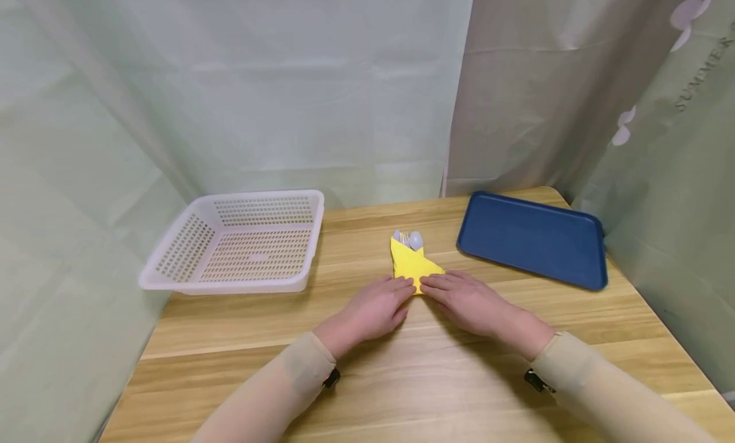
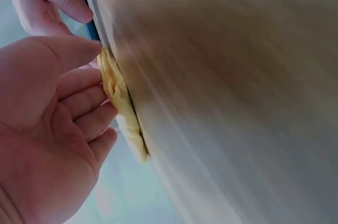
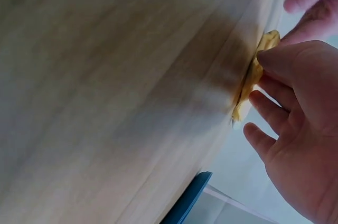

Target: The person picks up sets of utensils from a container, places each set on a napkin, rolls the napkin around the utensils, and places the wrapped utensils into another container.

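A yellow napkin (image 1: 412,264) lies folded on the wooden table, wrapped around white cutlery. At its far end stick out the bowl of a spoon (image 1: 416,240), the tines of a fork (image 1: 404,237) and another pale tip beside them. My left hand (image 1: 379,306) rests its fingertips on the napkin's near left part. From the other side, my right hand (image 1: 467,300) lays its fingers on the near right part. Both wrist views show the napkin (image 2: 122,105) as a low, creased bundle on the tabletop, with the fingers only slightly bent over it.
A white perforated plastic basket (image 1: 310,274) stands at the back left of the table (image 1: 367,392). At the back right lies a blue tray (image 1: 534,239). Pale curtains (image 1: 287,92) hang behind and along both sides.
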`<state>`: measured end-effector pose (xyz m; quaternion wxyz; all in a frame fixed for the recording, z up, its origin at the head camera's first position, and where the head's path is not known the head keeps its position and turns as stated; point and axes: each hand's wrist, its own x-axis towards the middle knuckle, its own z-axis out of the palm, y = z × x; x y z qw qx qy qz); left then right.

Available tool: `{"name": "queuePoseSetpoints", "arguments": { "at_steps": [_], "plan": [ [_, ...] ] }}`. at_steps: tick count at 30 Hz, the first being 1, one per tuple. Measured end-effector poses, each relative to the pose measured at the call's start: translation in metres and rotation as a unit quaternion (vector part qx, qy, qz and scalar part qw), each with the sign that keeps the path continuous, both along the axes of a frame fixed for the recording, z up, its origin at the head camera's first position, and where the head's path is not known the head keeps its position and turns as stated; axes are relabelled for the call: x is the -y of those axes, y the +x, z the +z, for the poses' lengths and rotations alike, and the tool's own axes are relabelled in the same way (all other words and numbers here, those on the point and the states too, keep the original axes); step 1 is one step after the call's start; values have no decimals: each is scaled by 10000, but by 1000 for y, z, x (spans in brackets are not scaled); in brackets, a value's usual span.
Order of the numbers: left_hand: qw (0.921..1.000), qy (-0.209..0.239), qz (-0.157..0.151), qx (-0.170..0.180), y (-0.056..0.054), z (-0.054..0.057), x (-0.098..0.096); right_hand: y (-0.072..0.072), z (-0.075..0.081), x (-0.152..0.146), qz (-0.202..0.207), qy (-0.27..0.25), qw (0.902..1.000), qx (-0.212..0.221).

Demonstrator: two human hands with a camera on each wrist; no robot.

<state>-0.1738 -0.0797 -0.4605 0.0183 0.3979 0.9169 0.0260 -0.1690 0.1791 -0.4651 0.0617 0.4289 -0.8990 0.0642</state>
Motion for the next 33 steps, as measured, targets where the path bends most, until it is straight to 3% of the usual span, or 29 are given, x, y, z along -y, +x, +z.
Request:
{"name": "queuePoseSetpoints", "arguments": {
  "at_steps": [9, 24, 33],
  "plan": [
    [9990, -301, -336, -45, 9, 3, 21, -3, 2, 2, 95, 4, 10000, 11],
    [9982, -506, -292, 133, 7, 3, 22, -2, 0, 2, 119, -104, 9998, 101],
    [9981, -475, -332, 231, 7, 3, 23, 2, 6, 1, -176, 154, 9997, 106]
  ]
}}
